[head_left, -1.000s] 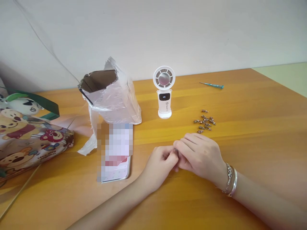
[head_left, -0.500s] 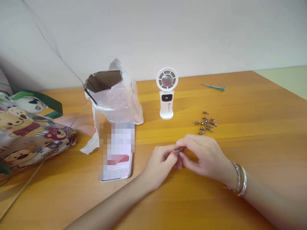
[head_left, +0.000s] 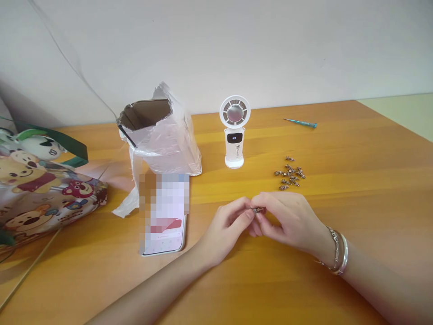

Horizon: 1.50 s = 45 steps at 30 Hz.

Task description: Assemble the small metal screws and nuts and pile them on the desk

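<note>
Between the fingertips of both hands is a small metal screw-like fitting [head_left: 258, 210], partly hidden by the fingers. My left hand [head_left: 230, 228] pinches its left end with thumb and forefinger. From the other side, my right hand [head_left: 287, 221] closes thumb and fingers on it. Both hands meet just above the wooden table [head_left: 250, 280]. Beyond the right hand lies a loose pile of several similar small metal fittings [head_left: 290, 173]; their exact kind is too small to make out.
A white handheld fan [head_left: 234, 146] stands upright at the back. A teal-handled screwdriver [head_left: 304, 123] lies far right. To the left are a plastic-wrapped cardboard box [head_left: 165, 149], a phone [head_left: 169, 239] with its screen partly blurred, and a cartoon-print bag [head_left: 47, 198].
The right fingers have shifted slightly around the fitting, which now lies flatter and a little further right. Both hands keep hold of it; the pile is unchanged.
</note>
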### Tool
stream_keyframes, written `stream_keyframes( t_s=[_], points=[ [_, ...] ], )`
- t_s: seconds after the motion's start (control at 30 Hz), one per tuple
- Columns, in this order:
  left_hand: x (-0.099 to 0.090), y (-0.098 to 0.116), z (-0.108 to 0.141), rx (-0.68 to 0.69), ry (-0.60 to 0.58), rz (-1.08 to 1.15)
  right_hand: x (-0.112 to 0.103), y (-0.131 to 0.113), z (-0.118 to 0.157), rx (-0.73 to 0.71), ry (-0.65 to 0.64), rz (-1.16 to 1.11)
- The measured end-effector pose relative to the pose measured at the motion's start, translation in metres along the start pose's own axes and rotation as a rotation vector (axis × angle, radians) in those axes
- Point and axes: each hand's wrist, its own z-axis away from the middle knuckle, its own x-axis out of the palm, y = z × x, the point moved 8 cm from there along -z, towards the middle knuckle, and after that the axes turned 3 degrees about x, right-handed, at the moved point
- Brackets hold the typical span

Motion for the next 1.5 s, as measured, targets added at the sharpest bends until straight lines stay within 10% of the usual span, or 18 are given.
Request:
stream_keyframes(
  t_s=[0.67, 1.5],
  points=[
    [-0.008, -0.005, 0.004, -0.047, 0.051, -0.542, 0.006, -0.014, 0.004, 0.001, 0.053, 0.203],
    [-0.009, -0.006, 0.005, -0.031, 0.038, -0.377, 0.002, -0.013, 0.003, 0.076, 0.071, 0.267]
  ],
)
